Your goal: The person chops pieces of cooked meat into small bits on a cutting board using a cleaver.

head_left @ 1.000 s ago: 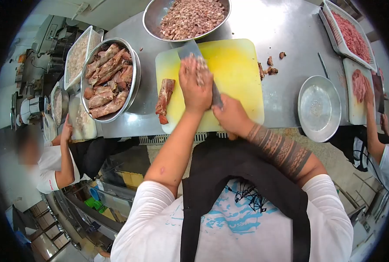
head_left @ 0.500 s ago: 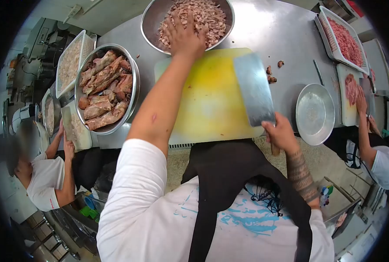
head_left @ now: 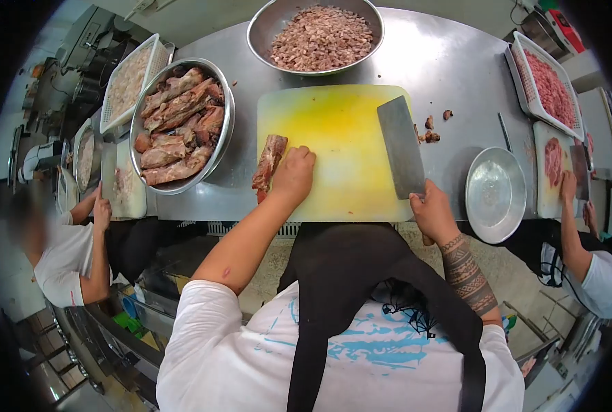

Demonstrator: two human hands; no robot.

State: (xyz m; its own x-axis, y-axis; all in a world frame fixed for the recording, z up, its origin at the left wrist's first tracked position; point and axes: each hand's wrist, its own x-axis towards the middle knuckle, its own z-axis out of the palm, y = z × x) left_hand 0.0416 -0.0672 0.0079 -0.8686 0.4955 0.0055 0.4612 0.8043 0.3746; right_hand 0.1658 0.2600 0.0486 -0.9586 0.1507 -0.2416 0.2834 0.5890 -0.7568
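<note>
My right hand [head_left: 433, 209] grips the handle of a cleaver [head_left: 401, 147], its broad blade over the right side of a yellow-stained cutting board [head_left: 347, 130]. My left hand [head_left: 294, 173] rests on the board's left side, fingers curled in; what they hold, if anything, is hidden. Just left of it, against the hand, lies a long browned piece of meat [head_left: 270, 163]. Beyond the board stands a steel bowl [head_left: 258, 42] of chopped meat [head_left: 323, 38]. To the left, another steel bowl [head_left: 218, 147] holds several large browned meat pieces [head_left: 182, 103].
An oval metal pan [head_left: 496, 196] and a thin dark rod [head_left: 504, 130] lie right of the board, with meat scraps [head_left: 429, 130] nearby. White baskets of pale pieces [head_left: 129, 86] and red meat [head_left: 546, 79] flank the table. A co-worker cuts at each side.
My left hand has come back from the chopped-meat bowl to the board, fingers now curled. A browned meat piece now lies on the board's left. The cleaver remains in my right hand.
</note>
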